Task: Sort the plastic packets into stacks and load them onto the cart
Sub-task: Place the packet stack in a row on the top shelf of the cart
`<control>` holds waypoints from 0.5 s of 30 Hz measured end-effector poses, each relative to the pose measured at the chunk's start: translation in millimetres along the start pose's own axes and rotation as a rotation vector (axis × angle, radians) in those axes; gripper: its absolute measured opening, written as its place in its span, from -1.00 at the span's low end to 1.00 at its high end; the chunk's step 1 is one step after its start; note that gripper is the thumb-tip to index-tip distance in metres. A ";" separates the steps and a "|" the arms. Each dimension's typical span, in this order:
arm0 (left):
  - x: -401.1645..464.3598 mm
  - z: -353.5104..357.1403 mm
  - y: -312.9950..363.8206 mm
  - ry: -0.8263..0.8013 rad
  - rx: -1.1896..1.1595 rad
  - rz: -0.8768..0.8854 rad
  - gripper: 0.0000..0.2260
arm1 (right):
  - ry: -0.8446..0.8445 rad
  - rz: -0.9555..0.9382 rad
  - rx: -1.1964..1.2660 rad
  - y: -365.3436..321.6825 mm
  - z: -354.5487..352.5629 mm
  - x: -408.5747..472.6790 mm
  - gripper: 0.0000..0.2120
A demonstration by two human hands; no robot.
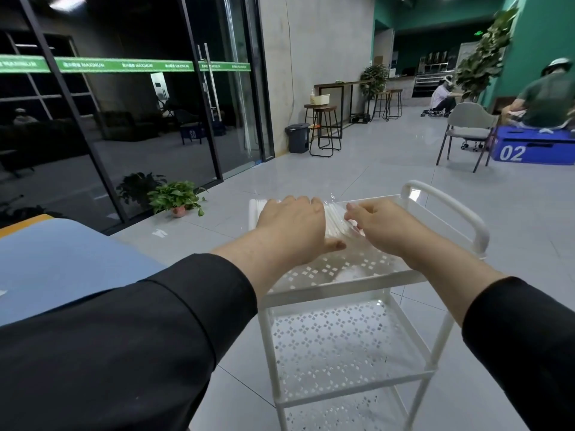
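Observation:
A stack of clear plastic packets with white contents lies on the top shelf of a white perforated cart. My left hand lies palm-down over the stack's left part, fingers reaching to its far edge and thumb at its near side. My right hand is at the stack's right side, its fingers curled onto the packets. Much of the stack is hidden under both hands. The cart's lower shelves hold nothing I can see.
A blue-topped table stands at my left. The cart's white handle rises at its far right. A potted plant sits by the glass doors. Stools, a grey bin, a chair and seated people are farther back.

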State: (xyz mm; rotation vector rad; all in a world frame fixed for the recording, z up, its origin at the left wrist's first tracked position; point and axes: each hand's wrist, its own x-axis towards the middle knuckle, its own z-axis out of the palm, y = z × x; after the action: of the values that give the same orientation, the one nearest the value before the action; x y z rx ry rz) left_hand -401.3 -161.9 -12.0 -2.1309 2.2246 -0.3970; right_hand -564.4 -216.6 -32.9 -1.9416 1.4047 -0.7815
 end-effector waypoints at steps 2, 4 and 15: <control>0.4 1.5 0.3 0.014 -0.034 0.024 -0.21 | 0.019 -0.003 0.008 4.3 0.0 3.0 -0.52; 0.9 2.2 5.0 0.018 -0.059 0.056 -0.09 | 0.042 -0.004 0.050 8.5 0.7 6.5 -0.53; 11.2 9.2 16.6 0.052 -0.039 0.085 -0.23 | -0.042 0.002 0.262 21.1 6.7 15.4 -0.66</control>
State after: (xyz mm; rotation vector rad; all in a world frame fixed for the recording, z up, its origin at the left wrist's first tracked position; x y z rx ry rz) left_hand -416.4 -174.0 -22.7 -2.0580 2.3608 -0.4137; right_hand -567.9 -235.7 -51.6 -1.7442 1.2136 -0.8718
